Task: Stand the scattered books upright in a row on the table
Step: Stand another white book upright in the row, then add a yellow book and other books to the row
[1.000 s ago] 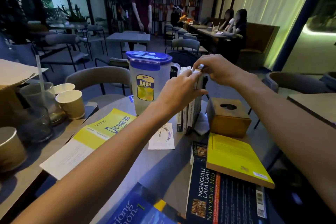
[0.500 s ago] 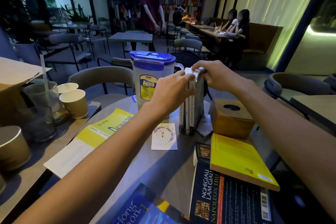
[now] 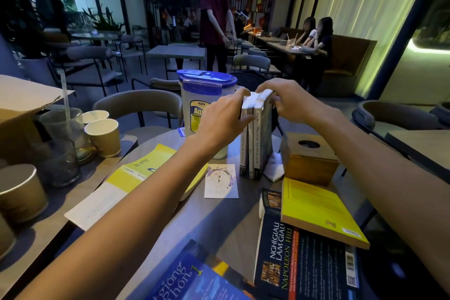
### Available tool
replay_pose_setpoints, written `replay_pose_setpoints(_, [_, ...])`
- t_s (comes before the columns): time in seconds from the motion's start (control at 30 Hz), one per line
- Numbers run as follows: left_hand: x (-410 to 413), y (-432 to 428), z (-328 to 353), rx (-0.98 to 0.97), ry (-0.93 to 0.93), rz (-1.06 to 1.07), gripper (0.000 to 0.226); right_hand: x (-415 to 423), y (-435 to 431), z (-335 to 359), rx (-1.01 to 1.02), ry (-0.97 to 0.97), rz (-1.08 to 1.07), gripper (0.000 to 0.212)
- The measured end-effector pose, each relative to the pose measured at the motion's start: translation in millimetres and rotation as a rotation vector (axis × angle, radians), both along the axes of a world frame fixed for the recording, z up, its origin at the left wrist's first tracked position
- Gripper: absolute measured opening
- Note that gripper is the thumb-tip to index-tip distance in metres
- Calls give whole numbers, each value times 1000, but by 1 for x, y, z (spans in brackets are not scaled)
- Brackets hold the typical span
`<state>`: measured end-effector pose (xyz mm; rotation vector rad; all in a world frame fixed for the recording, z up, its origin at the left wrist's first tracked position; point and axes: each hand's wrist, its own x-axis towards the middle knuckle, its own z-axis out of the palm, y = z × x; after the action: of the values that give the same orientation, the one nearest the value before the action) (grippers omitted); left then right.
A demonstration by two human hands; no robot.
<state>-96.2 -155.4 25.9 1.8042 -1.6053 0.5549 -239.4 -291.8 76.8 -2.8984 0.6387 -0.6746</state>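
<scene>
Head view: the task is about half done, I judge. On the table (image 3: 219, 221), nearer to the person than the fingers, four books lie flat. These are a dark book (image 3: 311, 265), a blue book (image 3: 194, 280) to its left, a yellow book (image 3: 316, 209) that rests on the dark one, and a yellow-and-white book (image 3: 136, 178) under the left forearm. All four are not yet stood up.

Between the fingers of both hands are the standing books (image 3: 255, 143), about three, upright and pressed together with their spines toward the person. The left hand (image 3: 226, 122) grips their top from the left, thumb on a spine. The right hand (image 3: 289, 102) curls over the top from the right. A pitcher (image 3: 202, 105) stands just behind the left fingers.
</scene>
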Motion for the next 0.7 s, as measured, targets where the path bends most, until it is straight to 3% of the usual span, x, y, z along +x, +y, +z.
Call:
replay_pose_setpoints(0.27, [28, 45, 3, 52, 77, 56, 25, 25, 58, 25, -78, -74, 174, 32])
replay_pose_setpoints(0.47, [77, 96, -19, 205, 181, 251, 20, 74, 105, -14, 59, 19, 279, 20])
replay_pose_setpoints(0.7, [134, 142, -76, 566, 307, 397, 43, 126, 147, -82, 192, 267, 311, 37])
